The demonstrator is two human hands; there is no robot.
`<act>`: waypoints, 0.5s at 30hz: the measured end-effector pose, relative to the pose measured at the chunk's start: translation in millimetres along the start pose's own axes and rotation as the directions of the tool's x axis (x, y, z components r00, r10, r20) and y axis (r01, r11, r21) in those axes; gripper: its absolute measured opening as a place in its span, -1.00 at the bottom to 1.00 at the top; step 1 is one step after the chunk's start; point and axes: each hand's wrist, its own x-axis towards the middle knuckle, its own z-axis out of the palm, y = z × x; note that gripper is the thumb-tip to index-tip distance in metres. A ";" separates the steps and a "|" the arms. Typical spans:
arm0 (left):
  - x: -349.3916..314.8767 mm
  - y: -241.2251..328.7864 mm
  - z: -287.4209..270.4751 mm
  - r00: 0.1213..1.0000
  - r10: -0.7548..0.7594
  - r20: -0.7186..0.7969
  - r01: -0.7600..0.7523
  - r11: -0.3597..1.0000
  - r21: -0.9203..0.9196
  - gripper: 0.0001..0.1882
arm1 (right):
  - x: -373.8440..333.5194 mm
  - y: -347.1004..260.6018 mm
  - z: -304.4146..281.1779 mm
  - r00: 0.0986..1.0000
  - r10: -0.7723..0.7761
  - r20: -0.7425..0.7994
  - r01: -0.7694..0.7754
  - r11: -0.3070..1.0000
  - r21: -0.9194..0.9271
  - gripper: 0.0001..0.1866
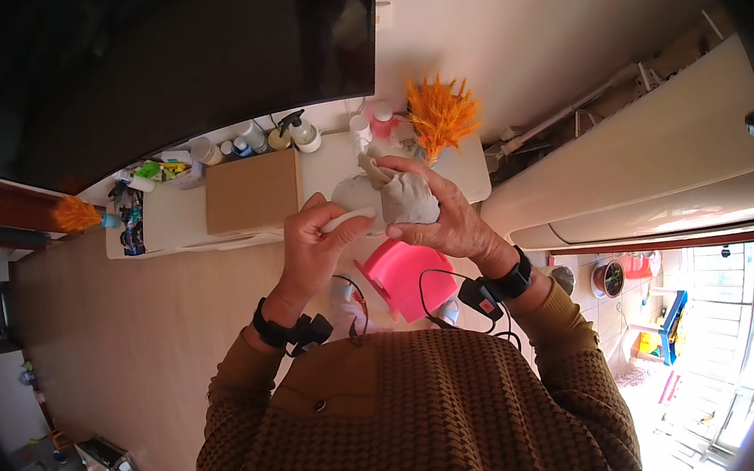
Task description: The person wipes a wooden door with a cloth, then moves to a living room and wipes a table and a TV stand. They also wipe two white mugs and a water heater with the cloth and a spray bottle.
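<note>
In front of my chest, my right hand (455,219) is closed round a crumpled grey-white lump (410,200), with a narrow tip sticking up at its top left. Whether it is clay or cloth I cannot tell. My left hand (319,241) pinches a small pale strip (348,219) between thumb and fingers, just left of the lump. Behind the strip shows a rounded whitish piece (353,192); I cannot make out whether it joins the lump. Both wrists wear black straps with small devices and cables.
A low white cabinet (170,205) carries a brown cardboard box (252,193), a spray bottle (302,132), several jars and an orange dried bouquet (443,116). Above hangs a large dark television (223,50). A pink plastic stool (408,278) stands below my hands. At right is a long pale padded surface (633,156).
</note>
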 end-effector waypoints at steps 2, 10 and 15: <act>-4.7 14.0 -0.6 1.000 0.006 -0.015 -0.005 0.999 0.043 -0.85 | 0.8 -6.3 8.6 0.995 -0.045 -0.086 0.042 0.998 -0.042 -0.28; -17.7 40.7 4.8 0.994 0.103 -0.035 -0.099 0.989 0.110 -0.83 | 13.8 9.6 13.0 0.928 0.085 -0.363 0.017 0.963 0.268 -0.50; -21.7 50.1 -3.2 0.974 0.224 -0.043 -0.214 0.963 0.163 -0.84 | -9.6 -8.0 -27.0 0.969 0.129 -0.212 0.066 0.690 0.721 -0.30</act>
